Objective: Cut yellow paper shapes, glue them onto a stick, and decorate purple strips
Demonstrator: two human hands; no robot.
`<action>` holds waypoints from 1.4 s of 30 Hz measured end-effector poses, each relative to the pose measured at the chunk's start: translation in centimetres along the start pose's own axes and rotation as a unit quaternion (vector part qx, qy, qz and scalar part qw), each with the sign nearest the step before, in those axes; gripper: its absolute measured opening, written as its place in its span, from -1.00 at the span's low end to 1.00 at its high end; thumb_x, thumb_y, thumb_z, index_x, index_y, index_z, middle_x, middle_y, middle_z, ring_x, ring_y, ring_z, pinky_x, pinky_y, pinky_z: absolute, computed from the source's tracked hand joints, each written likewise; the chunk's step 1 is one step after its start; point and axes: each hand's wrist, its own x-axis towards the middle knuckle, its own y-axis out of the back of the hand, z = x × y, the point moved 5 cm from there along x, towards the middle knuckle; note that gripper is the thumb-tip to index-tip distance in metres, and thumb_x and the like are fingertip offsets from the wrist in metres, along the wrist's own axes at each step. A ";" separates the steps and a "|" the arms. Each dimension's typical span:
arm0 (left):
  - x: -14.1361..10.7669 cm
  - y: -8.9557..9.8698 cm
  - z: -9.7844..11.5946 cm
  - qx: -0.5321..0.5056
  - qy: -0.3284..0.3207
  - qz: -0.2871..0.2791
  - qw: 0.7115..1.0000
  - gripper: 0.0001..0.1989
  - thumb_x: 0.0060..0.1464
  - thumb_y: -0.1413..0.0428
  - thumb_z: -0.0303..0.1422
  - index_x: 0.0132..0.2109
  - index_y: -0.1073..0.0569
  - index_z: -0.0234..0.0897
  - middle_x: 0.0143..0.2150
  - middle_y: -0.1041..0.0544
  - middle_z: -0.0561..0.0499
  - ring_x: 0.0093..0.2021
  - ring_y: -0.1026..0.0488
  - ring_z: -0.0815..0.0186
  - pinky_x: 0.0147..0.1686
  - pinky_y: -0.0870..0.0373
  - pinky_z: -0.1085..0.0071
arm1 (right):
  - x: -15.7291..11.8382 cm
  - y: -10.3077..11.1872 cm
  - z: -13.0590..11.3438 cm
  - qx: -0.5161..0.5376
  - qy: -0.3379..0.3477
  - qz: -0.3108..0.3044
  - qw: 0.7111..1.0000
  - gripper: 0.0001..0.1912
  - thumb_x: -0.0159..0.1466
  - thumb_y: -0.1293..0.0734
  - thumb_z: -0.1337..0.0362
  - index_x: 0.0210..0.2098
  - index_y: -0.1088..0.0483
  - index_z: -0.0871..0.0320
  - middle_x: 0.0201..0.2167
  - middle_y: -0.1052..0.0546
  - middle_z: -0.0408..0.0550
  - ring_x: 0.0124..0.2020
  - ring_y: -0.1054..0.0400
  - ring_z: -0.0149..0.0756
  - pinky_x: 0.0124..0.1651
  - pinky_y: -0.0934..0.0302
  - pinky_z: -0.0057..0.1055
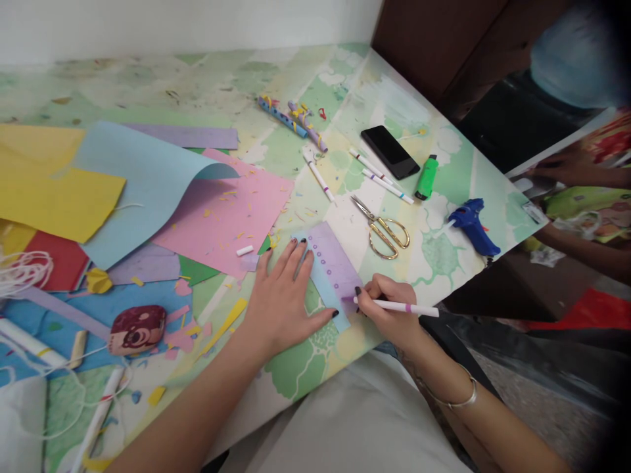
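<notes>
A purple paper strip (335, 253) with a light blue strip (323, 286) along its left side lies at the table's near edge. Small purple circles run in a row down the purple paper. My left hand (286, 295) is spread flat, its fingertips at the strips' upper left and its thumb over the blue one. In my right hand (394, 305) a white felt-tip marker (409, 307) with a purple band is pinched, its purple tip at the lower part of the purple strip. A small white marker cap (244, 250) rests left of my left hand.
Gold-handled scissors (382, 230), a black phone (390, 151), a green utility knife (426, 177) and a blue glue gun (473, 226) lie to the right. Coloured sheets, with pink paper (231, 217) nearest, scraps and a maroon case (137, 330) cover the left. Another person's arm (586, 249) shows at right.
</notes>
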 end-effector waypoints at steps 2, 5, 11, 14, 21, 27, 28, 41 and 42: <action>0.0 0.0 0.0 -0.003 0.001 0.002 1.000 -0.15 -0.06 -0.03 0.07 0.23 -0.11 -0.45 0.32 -0.05 -0.28 0.33 0.11 -0.05 0.25 0.26 -0.09 | -0.1 0.0 0.0 0.001 0.009 -0.007 1.000 -0.64 0.16 -0.26 0.29 -0.67 -0.02 0.12 -0.74 -0.26 -0.24 -0.66 -0.12 -0.49 -0.56 0.02 -0.48; 0.0 0.0 0.0 -0.003 0.000 -0.001 1.000 -0.14 -0.06 -0.03 0.07 0.24 -0.11 -0.45 0.32 -0.05 -0.28 0.33 0.11 -0.05 0.25 0.25 -0.09 | -0.1 -0.1 0.0 0.004 0.016 -0.014 1.000 -0.63 0.15 -0.26 0.30 -0.67 0.00 0.12 -0.74 -0.22 -0.25 -0.66 -0.11 -0.49 -0.56 0.03 -0.48; 0.0 0.0 0.0 -0.002 -0.001 0.000 1.000 -0.14 -0.06 -0.03 0.07 0.24 -0.10 -0.45 0.32 -0.05 -0.29 0.33 0.11 -0.05 0.25 0.26 -0.09 | 0.0 0.0 0.1 0.006 0.007 0.002 1.000 -0.64 0.10 -0.24 0.37 -0.67 0.06 0.11 -0.76 -0.20 -0.27 -0.68 -0.08 -0.50 -0.58 0.06 -0.49; -0.1 0.0 -0.1 -0.003 0.001 0.003 1.000 -0.15 -0.06 -0.03 0.06 0.24 -0.10 -0.44 0.32 -0.05 -0.28 0.33 0.11 -0.04 0.25 0.27 -0.07 | 0.1 0.1 0.2 0.020 -0.011 0.016 1.000 -0.66 0.09 -0.24 0.38 -0.67 0.04 0.11 -0.76 -0.23 -0.27 -0.68 -0.11 -0.49 -0.57 0.03 -0.49; 0.0 0.0 0.0 -0.003 0.001 0.002 1.000 -0.15 -0.06 -0.03 0.07 0.24 -0.10 -0.42 0.33 -0.04 -0.27 0.33 0.11 -0.03 0.25 0.27 -0.07 | 0.1 0.1 0.5 0.041 -0.026 0.015 0.999 -0.68 0.11 -0.26 0.34 -0.66 -0.02 0.11 -0.73 -0.27 -0.25 -0.65 -0.16 -0.46 -0.55 -0.02 -0.48; 0.0 -0.1 0.0 0.001 0.002 -0.003 1.000 -0.14 -0.05 -0.02 0.07 0.25 -0.09 -0.44 0.33 -0.04 -0.27 0.34 0.13 -0.02 0.25 0.28 -0.07 | 0.0 0.0 0.3 0.003 -0.002 0.013 1.000 -0.66 0.10 -0.24 0.36 -0.66 0.05 0.11 -0.75 -0.22 -0.26 -0.67 -0.10 -0.49 -0.57 0.05 -0.48; 0.0 -0.1 -0.1 0.001 0.002 -0.003 1.000 -0.15 -0.05 -0.01 0.07 0.25 -0.09 -0.44 0.33 -0.04 -0.27 0.34 0.13 -0.02 0.25 0.28 -0.07 | 0.0 0.1 0.3 0.001 0.004 0.014 1.000 -0.66 0.10 -0.23 0.37 -0.66 0.05 0.11 -0.75 -0.20 -0.27 -0.68 -0.09 -0.49 -0.57 0.06 -0.48; 0.0 -0.2 -0.1 -0.003 -0.002 0.003 1.000 -0.13 -0.07 -0.03 0.07 0.24 -0.10 -0.45 0.32 -0.05 -0.29 0.33 0.11 -0.04 0.25 0.28 -0.07 | -0.1 0.1 0.4 0.045 -0.013 0.015 0.999 -0.66 0.12 -0.27 0.36 -0.67 -0.04 0.12 -0.74 -0.29 -0.24 -0.65 -0.18 -0.46 -0.55 -0.05 -0.48; 0.0 -0.2 -0.1 -0.002 -0.002 0.004 1.000 -0.13 -0.07 -0.04 0.07 0.24 -0.10 -0.45 0.32 -0.05 -0.29 0.33 0.11 -0.04 0.25 0.28 -0.07 | -0.1 0.1 0.4 0.054 -0.016 0.016 0.998 -0.67 0.12 -0.27 0.36 -0.67 -0.05 0.12 -0.73 -0.30 -0.24 -0.65 -0.19 -0.46 -0.55 -0.05 -0.48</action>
